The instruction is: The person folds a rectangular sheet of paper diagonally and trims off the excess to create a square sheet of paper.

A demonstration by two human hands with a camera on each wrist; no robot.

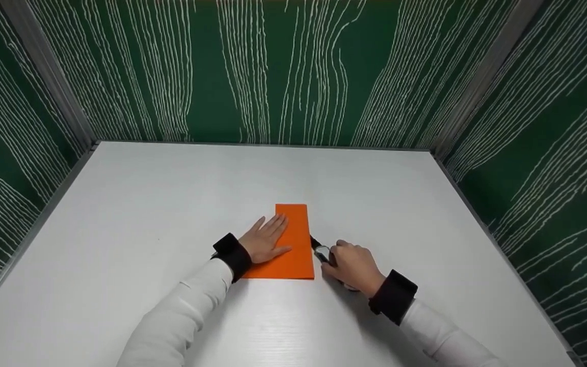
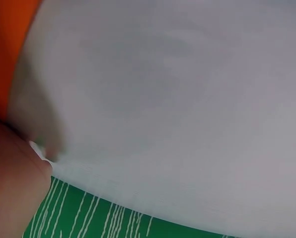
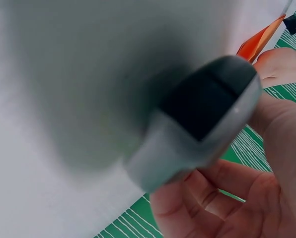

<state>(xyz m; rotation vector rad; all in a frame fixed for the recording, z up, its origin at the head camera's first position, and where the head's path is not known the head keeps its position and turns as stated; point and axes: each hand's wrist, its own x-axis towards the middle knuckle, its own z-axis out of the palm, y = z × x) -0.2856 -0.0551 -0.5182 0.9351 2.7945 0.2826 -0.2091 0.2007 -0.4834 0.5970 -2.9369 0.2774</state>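
A folded sheet of orange paper [image 1: 299,244] lies on the white table, its long side pointing away from me. My left hand [image 1: 263,242] rests on its left part with fingers spread; only a piece of that hand [image 2: 14,183] shows in the left wrist view. To the right of the paper, my right hand [image 1: 357,267] grips a grey-and-black tool [image 3: 207,104] with a rounded end. Its dark narrow tip meets the paper's right edge in the head view. Fingers hide much of the tool, and its exact kind is unclear.
The white table [image 1: 145,204] spreads around the paper on all sides. Green walls [image 1: 293,76] with wavy white lines stand behind and at both sides, with grey metal posts [image 1: 482,81] at the corners. Black bands [image 1: 394,295] circle both wrists.
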